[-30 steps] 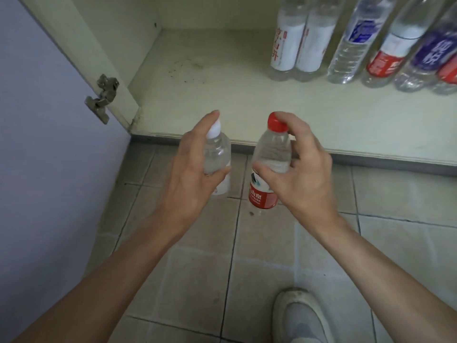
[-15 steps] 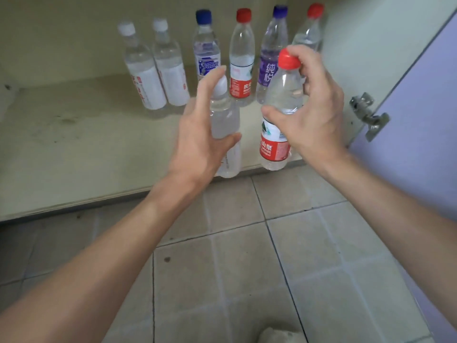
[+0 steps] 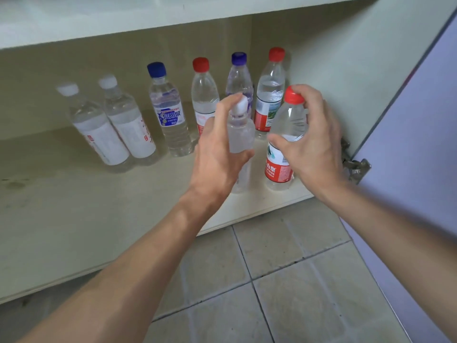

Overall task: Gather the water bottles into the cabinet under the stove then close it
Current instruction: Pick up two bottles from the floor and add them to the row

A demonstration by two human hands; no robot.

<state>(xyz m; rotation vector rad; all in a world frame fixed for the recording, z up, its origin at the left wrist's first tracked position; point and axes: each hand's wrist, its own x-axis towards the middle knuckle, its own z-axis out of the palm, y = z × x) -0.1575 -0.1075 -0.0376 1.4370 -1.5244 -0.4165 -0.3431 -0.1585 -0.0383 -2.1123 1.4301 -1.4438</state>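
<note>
My left hand [image 3: 217,154] grips a small white-capped bottle [image 3: 241,134] around its upper body. My right hand [image 3: 314,142] holds a red-capped bottle with a red label [image 3: 282,154] near its neck. Both bottles stand upright at the front right of the cabinet floor [image 3: 99,206], their bases at or just above it. Behind them a row of several bottles lines the back: two white-capped ones [image 3: 116,129], a blue-capped one [image 3: 170,115], a red-capped one [image 3: 202,100], a purple-capped one [image 3: 238,78] and another red-capped one [image 3: 270,95].
The purple cabinet door [image 3: 415,149] stands open on the right, with a metal hinge [image 3: 356,167] close to my right hand. A shelf edge [image 3: 148,23] runs overhead. Beige floor tiles [image 3: 284,280] lie in front of the cabinet.
Both hands have carried their bottles forward from above the floor tiles into the cabinet, down to its front right corner. My view has swung right and closer.
</note>
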